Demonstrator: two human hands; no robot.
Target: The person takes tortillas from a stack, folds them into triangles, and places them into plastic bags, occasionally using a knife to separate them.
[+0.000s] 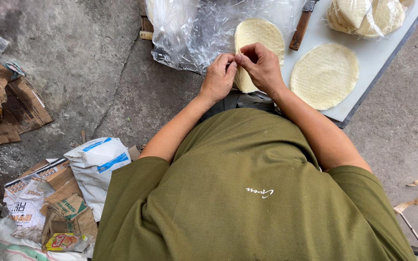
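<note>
A: What are the hands doing?
B: The left hand (217, 77) and right hand (262, 65) are both pinching the wafer (257, 41) at the table's (371, 60) near edge.
A: Any advice?
B: Pinching lightly; it's probably brittle.
A: And its long axis?
B: It's running near to far, toward the plastic bag (194, 29).

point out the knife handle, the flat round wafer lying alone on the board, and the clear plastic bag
knife handle (300, 30), head view, middle of the brown wooden handle
round wafer (324, 75), head view, centre of the disc
clear plastic bag (189, 34), head view, crinkled middle
</note>
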